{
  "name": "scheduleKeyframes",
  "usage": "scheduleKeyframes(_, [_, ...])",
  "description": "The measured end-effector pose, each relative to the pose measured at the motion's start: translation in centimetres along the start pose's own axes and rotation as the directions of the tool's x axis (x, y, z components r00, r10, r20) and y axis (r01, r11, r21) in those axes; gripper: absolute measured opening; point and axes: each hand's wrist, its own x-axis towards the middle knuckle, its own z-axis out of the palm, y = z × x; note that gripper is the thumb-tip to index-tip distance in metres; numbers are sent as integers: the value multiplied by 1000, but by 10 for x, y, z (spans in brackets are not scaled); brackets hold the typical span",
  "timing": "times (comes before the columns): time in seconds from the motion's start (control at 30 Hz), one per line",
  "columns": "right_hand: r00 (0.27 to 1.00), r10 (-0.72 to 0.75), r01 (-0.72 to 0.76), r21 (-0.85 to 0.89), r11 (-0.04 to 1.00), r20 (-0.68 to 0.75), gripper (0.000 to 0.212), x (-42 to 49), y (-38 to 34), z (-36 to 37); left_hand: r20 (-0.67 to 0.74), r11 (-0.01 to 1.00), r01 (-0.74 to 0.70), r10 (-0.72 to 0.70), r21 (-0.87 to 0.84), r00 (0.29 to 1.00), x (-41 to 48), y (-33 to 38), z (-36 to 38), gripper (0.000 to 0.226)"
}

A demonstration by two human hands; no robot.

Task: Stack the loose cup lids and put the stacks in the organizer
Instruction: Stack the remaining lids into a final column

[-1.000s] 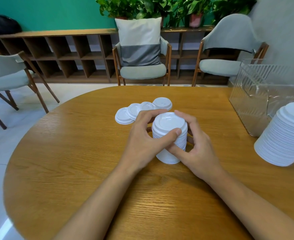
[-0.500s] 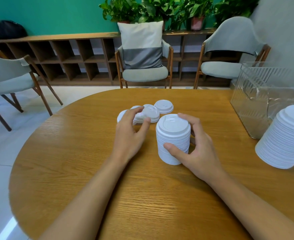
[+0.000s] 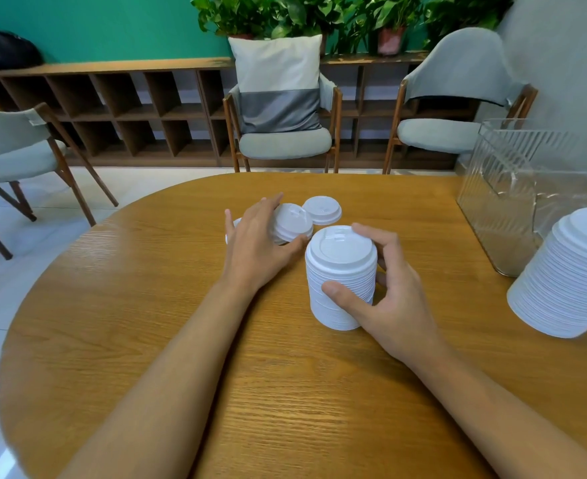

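Note:
A tall stack of white cup lids (image 3: 340, 278) stands on the wooden table (image 3: 285, 392) in the middle. My right hand (image 3: 385, 288) grips this stack from its right side, thumb on the front and fingers at the top rim. Just to the left, my left hand (image 3: 261, 243) holds a loose white lid (image 3: 290, 223) between thumb and fingers, tilted a little off the table. Another loose lid (image 3: 321, 210) lies flat behind it. A further lid (image 3: 235, 224) peeks out from under my left hand. The clear ribbed organizer (image 3: 513, 188) stands at the right.
A second, larger stack of white lids (image 3: 568, 274) stands at the right edge, in front of the organizer. Beyond the table are three grey chairs, a low wooden shelf and potted plants.
My left hand left the tall stack, reached to the loose lids behind it and took hold of one. My right hand stayed on the stack.

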Motion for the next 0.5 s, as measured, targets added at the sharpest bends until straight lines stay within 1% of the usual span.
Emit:
scheduleKeyframes(0.1, [1000,-6,6,0,1000,-12,73,0,-1,0,-106,985,-54,37,-166,994,-9,8,-10,82])
scheduleKeyframes(0.13, [1000,-11,11,-2,1000,-14,73,0,-1,0,-136,974,-52,22,-222,990,-13,13,-15,80])
scheduleKeyframes(0.2, [1000,-11,11,-3,1000,-17,74,0,-2,1,-161,936,-7,-53,-351,986,-21,25,-26,76])
scheduleKeyframes(0.27, [1000,-16,15,-2,1000,-15,74,0,-2,1,-135,868,40,-122,-495,983,-29,37,-37,68])
scheduleKeyframes(0.37, [1000,-26,26,5,1000,-11,74,0,-2,1,-55,753,46,-109,-657,993,-42,54,-44,54])
scheduleKeyframes(0.43, [1000,-28,28,15,999,-14,77,-1,-3,1,-6,708,48,-73,-705,997,-50,64,-46,53])
scheduleKeyframes(0.5, [1000,-28,29,32,999,-13,83,-1,-3,1,37,707,61,-49,-705,998,-56,71,-43,54])
